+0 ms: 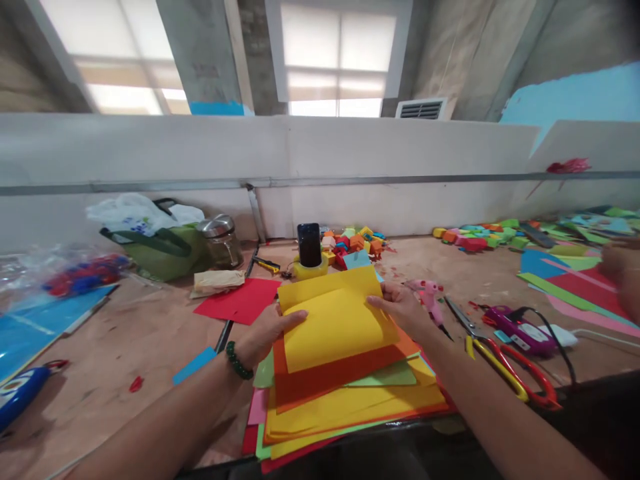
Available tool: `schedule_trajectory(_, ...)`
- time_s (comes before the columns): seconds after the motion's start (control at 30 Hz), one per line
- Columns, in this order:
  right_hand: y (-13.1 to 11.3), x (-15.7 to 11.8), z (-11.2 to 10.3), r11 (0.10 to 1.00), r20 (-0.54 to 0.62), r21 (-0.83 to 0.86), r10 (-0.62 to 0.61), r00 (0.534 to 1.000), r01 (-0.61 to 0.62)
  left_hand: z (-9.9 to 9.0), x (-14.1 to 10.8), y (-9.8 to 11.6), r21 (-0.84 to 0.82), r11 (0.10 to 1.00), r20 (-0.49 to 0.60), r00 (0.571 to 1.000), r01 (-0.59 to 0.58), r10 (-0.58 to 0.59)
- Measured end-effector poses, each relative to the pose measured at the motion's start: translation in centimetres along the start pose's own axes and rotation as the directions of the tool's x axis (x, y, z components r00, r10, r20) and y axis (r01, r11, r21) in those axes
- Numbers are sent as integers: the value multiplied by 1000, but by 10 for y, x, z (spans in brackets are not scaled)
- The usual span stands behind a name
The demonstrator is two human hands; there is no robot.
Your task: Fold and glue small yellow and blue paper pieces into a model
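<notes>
Between my two hands is a sheet of yellow paper (pixel 335 327), its near part bent over toward me. My left hand (pixel 273 333), with a dark green bead bracelet (pixel 239 361) at the wrist, pinches its left edge, thumb on top. At the right edge, my right hand (pixel 397 308) grips it the same way, thumb over the paper. An orange sheet (pixel 320 389) shows directly beneath; I cannot tell whether my fingers also hold it. Below lies a pile of coloured paper (pixel 350 410) in yellow, green, pink and red, at the table's front edge.
Scissors (pixel 500 360), a pink glue gun (pixel 431 300) and a purple power strip (pixel 520 330) lie to the right. A phone (pixel 309 245) stands on a yellow tape roll (pixel 310 268). Red paper (pixel 243 300), a glass jar (pixel 223 243) and a green bag (pixel 165 253) are left. Another person's hand (pixel 623 267) is far right.
</notes>
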State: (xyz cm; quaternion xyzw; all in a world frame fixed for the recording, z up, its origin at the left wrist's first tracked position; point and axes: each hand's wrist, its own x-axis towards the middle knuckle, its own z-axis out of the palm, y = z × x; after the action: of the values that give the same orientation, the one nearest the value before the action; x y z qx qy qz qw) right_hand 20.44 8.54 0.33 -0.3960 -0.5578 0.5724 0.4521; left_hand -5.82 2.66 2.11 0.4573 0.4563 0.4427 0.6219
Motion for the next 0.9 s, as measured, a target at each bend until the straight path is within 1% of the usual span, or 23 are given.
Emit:
schedule_trajectory(0.1,23,6,-2,1000,-69,-4,-7,998,7,0,8,-8,-79,997,-19,1000,5,-7)
schedule_trajectory(0.17,32,7,-3,1000,-104,-18,-12,994,11,-2,13,-17,-131,991,-60,998,22,-31)
schedule_trajectory(0.27,33,4,-4,999,-103,-34,8,995,-12,-6,17,-28,-208,977,-134,988,52,-82)
schedule_trajectory(0.37,28,0,-5,999,-79,-20,42,996,-44,-5,15,-34,-227,972,-135,987,58,-91)
schedule_trajectory(0.43,26,-2,-5,998,-64,14,56,996,-56,-3,13,-34,-217,975,-128,989,42,-71)
schedule_trajectory(0.5,25,-3,-5,996,-46,25,84,995,-83,-1,11,-31,-197,980,-150,988,16,-46)
schedule_trajectory(0.6,26,-5,-4,993,-29,3,119,992,-119,0,12,-27,-169,985,-227,974,-38,-1)
schedule_trajectory(0.67,26,-5,-3,994,-37,-14,110,993,-110,-1,12,-25,-170,983,-273,962,-65,16)
schedule_trajectory(0.77,23,-5,-1,996,-57,-2,94,994,-94,-1,11,-21,-162,985,-295,955,-57,7)
schedule_trajectory(0.9,15,-5,0,995,-58,20,94,994,-93,5,3,-13,-95,995,-287,958,-22,-7)
